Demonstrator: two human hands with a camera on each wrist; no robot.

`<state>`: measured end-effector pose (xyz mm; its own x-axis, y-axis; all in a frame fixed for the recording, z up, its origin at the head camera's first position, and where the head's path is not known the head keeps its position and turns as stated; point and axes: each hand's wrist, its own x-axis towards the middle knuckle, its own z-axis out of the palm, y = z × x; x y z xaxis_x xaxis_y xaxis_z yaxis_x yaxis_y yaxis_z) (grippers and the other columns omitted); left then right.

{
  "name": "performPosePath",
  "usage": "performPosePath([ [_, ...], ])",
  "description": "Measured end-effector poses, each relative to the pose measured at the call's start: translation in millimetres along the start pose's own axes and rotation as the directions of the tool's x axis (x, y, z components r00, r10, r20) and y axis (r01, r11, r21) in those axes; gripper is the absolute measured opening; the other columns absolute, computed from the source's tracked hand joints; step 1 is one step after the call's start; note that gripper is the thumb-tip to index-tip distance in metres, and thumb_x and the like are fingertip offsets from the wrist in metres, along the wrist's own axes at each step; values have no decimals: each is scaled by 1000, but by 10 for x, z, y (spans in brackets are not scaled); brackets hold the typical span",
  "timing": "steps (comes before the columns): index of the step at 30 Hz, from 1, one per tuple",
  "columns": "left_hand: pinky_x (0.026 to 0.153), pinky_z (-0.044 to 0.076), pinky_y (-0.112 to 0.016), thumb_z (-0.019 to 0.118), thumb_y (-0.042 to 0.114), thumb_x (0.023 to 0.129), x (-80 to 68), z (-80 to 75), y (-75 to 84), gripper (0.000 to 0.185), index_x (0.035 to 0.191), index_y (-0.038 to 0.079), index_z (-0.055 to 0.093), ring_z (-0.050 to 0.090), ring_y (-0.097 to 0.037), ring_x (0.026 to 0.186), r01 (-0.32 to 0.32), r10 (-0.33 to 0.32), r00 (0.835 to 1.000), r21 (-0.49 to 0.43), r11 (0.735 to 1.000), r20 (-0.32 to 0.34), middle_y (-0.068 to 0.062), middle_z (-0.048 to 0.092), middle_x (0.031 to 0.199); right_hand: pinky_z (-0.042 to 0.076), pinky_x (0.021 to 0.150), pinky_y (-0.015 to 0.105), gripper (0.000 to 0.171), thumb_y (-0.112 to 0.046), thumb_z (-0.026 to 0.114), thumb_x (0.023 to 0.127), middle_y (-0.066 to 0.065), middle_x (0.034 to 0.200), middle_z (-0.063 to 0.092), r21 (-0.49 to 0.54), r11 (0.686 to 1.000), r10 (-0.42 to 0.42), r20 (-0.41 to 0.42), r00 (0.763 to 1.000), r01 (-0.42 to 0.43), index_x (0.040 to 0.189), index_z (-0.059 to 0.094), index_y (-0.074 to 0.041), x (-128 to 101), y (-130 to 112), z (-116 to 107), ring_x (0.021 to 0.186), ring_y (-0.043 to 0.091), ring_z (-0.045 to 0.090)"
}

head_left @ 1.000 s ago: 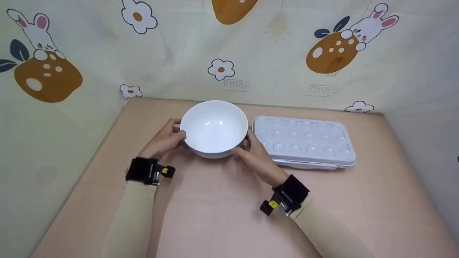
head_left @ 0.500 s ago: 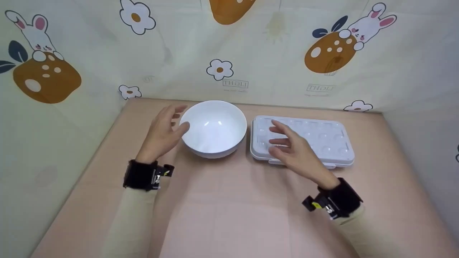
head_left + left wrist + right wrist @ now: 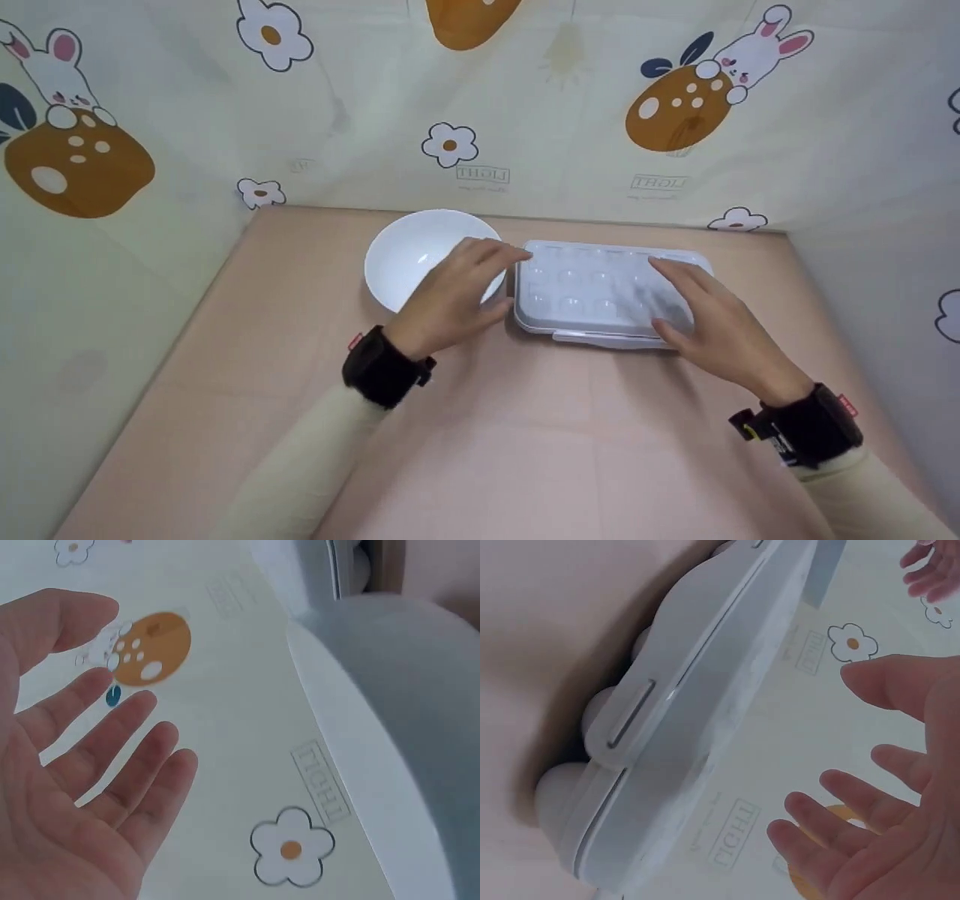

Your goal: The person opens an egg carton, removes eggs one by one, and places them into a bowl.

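Observation:
A white bowl [image 3: 405,259] stands upright on the table, partly hidden behind my left hand [image 3: 457,292]. Just right of it lies a white egg carton [image 3: 585,289], its lid closed and moulded with rows of round bumps. My left hand hovers between bowl and carton, fingers spread and holding nothing. Over the carton's right end is my right hand [image 3: 712,322], fingers extended and apart from the lid. In the right wrist view the carton's side [image 3: 697,690] shows a clip [image 3: 630,712] along its edge. The left wrist view catches the bowl's wall [image 3: 390,690] beside empty fingers.
A pink-beige cloth [image 3: 480,465] covers the table. Behind it and at both sides hangs a pale curtain [image 3: 360,112] printed with rabbits, flowers and orange fruit shapes.
Both hands have let go of the bowl. The right hand moved right over the carton, and the left hand then crossed rightward in front of the bowl. Bowl and carton stay in place.

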<state>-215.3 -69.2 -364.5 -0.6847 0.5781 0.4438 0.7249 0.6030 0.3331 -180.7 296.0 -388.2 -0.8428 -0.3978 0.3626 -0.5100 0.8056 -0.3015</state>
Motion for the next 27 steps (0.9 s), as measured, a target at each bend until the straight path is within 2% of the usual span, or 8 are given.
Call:
performPosePath([
  [3, 111, 49, -30, 81, 11, 91, 113, 173, 125, 58, 145, 15, 61, 57, -21, 132, -33, 30, 996, 32, 999, 86, -4, 64, 140, 50, 106, 61, 87, -3, 88, 81, 21, 152, 53, -78, 994, -78, -12, 997, 77, 158, 48, -10, -65, 99, 32, 138, 40, 53],
  [6, 112, 49, -31, 82, 15, 92, 199, 365, 221, 62, 149, 18, 59, 57, -21, 135, -56, 41, 985, 89, 994, 167, -4, 63, 144, 48, 108, 64, 87, -2, 92, 76, 22, 153, 52, -129, 983, -135, -2, 991, 134, 154, 53, -8, -137, 188, 81, 140, 44, 51],
  [9, 111, 50, -34, 82, 19, 93, 256, 556, 286, 63, 151, 19, 58, 58, -23, 135, -94, 53, 974, 179, 979, 222, -4, 63, 147, 44, 110, 67, 88, -4, 94, 73, 23, 154, 52, -161, 976, -144, 29, 989, 146, 152, 55, -9, -205, 255, 132, 141, 48, 49],
  [14, 112, 50, -39, 81, 25, 94, 289, 829, 364, 68, 155, 21, 53, 55, -28, 138, -153, 59, 958, 326, 933, 282, -7, 58, 152, 41, 112, 69, 91, -6, 96, 72, 23, 156, 51, -197, 973, -104, 78, 992, 117, 153, 55, -12, -319, 344, 204, 141, 51, 48],
  [17, 112, 50, -41, 79, 26, 95, 285, 963, 394, 68, 157, 22, 51, 55, -31, 139, -172, 50, 957, 418, 892, 287, -8, 56, 155, 40, 113, 69, 88, -7, 95, 76, 24, 156, 51, -242, 965, -75, 116, 990, 102, 154, 55, -11, -366, 376, 249, 140, 51, 49],
  [20, 109, 52, -42, 75, 27, 98, 274, 1080, 413, 64, 157, 23, 51, 58, -33, 135, -173, 33, 964, 527, 832, 264, -10, 56, 154, 40, 114, 69, 84, -9, 92, 80, 26, 156, 50, -298, 949, -58, 146, 988, 100, 155, 53, -10, -393, 390, 294, 140, 52, 50],
  [24, 102, 57, -42, 63, 21, 106, 275, 1176, 437, 55, 159, 22, 48, 63, -35, 129, -180, 15, 967, 643, 745, 253, -11, 57, 153, 42, 110, 70, 83, -6, 90, 83, 27, 156, 51, -367, 922, -77, 136, 988, 123, 156, 52, -8, -403, 404, 342, 138, 52, 53],
  [27, 100, 59, -44, 53, 16, 110, 297, 1211, 454, 50, 160, 19, 47, 66, -37, 127, -209, 24, 962, 681, 701, 271, -14, 58, 152, 46, 105, 69, 78, -4, 88, 85, 28, 153, 54, -409, 902, -104, 111, 988, 141, 155, 53, -6, -397, 409, 365, 134, 52, 57],
])
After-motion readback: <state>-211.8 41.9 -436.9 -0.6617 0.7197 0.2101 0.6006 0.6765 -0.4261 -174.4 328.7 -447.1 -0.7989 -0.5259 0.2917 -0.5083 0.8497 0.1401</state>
